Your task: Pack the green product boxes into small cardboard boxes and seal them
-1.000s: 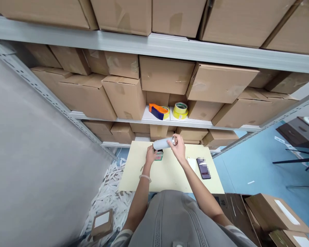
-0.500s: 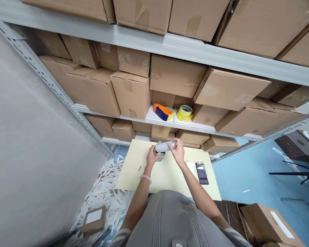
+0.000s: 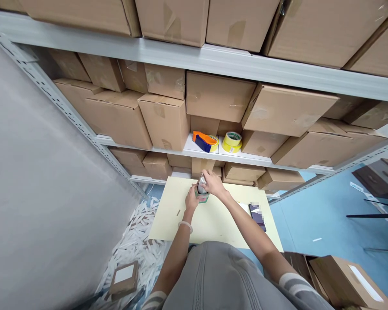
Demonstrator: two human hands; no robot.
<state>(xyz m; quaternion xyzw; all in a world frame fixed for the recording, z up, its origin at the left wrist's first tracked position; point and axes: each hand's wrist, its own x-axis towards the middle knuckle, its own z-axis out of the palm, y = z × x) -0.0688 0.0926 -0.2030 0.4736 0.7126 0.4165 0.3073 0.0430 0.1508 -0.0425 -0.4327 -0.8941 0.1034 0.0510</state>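
My right hand (image 3: pixel 214 184) is closed over the top of a silver-white cylinder (image 3: pixel 201 187), which now stands nearly upright on a small green and red box (image 3: pixel 203 197). My left hand (image 3: pixel 192 199) grips that box from the left, fingers wrapped round it. Both hands meet above the far middle of a pale yellow table (image 3: pixel 181 221). Most of the cylinder is hidden by my right hand.
A dark phone (image 3: pixel 257 215) and a white paper lie on the table's right. Shelves of cardboard boxes (image 3: pixel 161 118) rise behind, with an orange tape dispenser (image 3: pixel 203 140) and yellow tape roll (image 3: pixel 232 141). White strips litter the floor (image 3: pixel 132 245); more boxes (image 3: pixel 345 275) sit lower right.
The cylinder lay sideways between my hands; now it is tipped up on end on the small box, and my right hand has moved left over its top.
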